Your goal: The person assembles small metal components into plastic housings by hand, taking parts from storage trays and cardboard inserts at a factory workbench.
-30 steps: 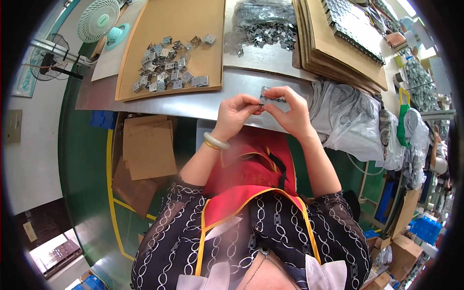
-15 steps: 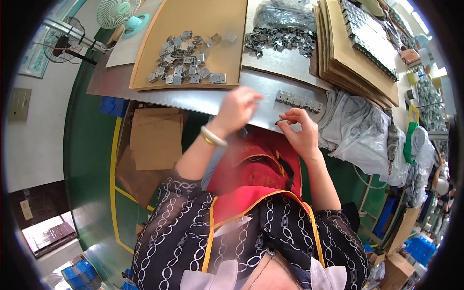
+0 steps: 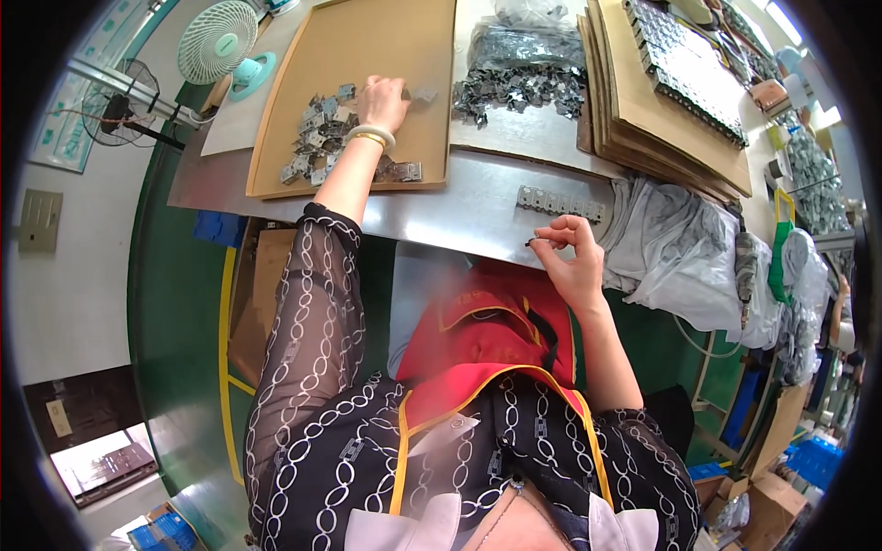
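My left hand [image 3: 383,106] reaches into a shallow cardboard tray [image 3: 354,28], over a pile of small bent metal brackets [image 3: 322,129]. Its fingers are curled down and pressed together; what they grip, if anything, is hidden behind the hand. Near the front edge of the metal table, my right hand [image 3: 574,257] pinches a small dark piece [image 3: 530,242] between thumb and index finger. Just beyond that hand lies a neat row of joined metal brackets [image 3: 560,204].
Behind the row sits a heap of dark metal pieces [image 3: 519,92] with plastic bags. Stacked cardboard sheets [image 3: 675,119] carry a panel of metal parts [image 3: 689,73]. Grey-white cloth [image 3: 675,239] hangs over the edge at right. A fan [image 3: 219,41] stands far left.
My left hand has moved left and away from me, from over the table's front into the cardboard tray. My right hand stays almost in place, still pinching the small dark piece.
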Demonstrator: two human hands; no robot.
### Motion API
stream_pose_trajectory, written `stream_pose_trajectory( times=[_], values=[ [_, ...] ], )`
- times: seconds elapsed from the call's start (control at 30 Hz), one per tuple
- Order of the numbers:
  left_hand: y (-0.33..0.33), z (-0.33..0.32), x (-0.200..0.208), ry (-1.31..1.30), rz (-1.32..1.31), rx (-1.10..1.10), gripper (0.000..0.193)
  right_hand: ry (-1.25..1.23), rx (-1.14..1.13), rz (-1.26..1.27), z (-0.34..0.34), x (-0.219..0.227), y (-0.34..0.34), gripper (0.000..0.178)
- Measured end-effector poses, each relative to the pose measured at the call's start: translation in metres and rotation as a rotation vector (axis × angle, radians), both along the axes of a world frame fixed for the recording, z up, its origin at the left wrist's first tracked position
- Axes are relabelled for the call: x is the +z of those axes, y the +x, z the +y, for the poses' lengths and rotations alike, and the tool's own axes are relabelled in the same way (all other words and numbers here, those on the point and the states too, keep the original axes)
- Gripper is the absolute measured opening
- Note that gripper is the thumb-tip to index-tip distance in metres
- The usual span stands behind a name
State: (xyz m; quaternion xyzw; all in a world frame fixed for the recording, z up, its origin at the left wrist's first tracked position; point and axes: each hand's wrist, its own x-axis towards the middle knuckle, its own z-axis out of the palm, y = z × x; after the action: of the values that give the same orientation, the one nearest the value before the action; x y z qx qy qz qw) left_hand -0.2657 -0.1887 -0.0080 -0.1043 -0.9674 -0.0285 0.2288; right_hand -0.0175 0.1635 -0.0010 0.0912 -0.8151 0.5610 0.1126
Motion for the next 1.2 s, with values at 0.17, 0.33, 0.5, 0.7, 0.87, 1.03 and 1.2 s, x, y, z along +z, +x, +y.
stream_pose_trajectory(
  times=[0.17, 0.33, 0.5, 0.7, 0.87, 1.03, 1.2],
  values=[
    [0.003, -0.003, 0.000, 0.327, -0.050, 0.101, 0.029, -0.021, -0.031, -0.037, 0.010, -0.002, 0.000, 0.037],
    [0.059, 0.027, 0.012, 1.065, -0.216, -0.110, 0.031, 0.011, 0.011, -0.078, 0.001, 0.001, -0.001, 0.036],
    [0.143, 0.102, 0.042, 1.254, -0.609, -0.167, 0.019, 0.085, 0.184, -0.031, -0.024, 0.012, -0.006, 0.037],
    [0.197, 0.122, 0.028, 1.563, -0.900, -0.374, 0.024, 0.137, 0.248, -0.116, -0.019, 0.015, -0.005, 0.043],
    [0.214, 0.138, 0.021, 1.347, -0.798, -0.471, 0.035, 0.060, 0.303, -0.234, 0.001, 0.006, 0.003, 0.041],
    [0.221, 0.140, 0.014, 0.935, -0.482, -0.522, 0.034, -0.209, 0.235, -0.437, 0.018, 0.008, 0.005, 0.039],
    [0.234, 0.153, 0.013, 0.795, -0.313, -0.519, 0.036, -0.081, -0.140, -0.311, 0.011, 0.020, -0.003, 0.032]
  ],
)
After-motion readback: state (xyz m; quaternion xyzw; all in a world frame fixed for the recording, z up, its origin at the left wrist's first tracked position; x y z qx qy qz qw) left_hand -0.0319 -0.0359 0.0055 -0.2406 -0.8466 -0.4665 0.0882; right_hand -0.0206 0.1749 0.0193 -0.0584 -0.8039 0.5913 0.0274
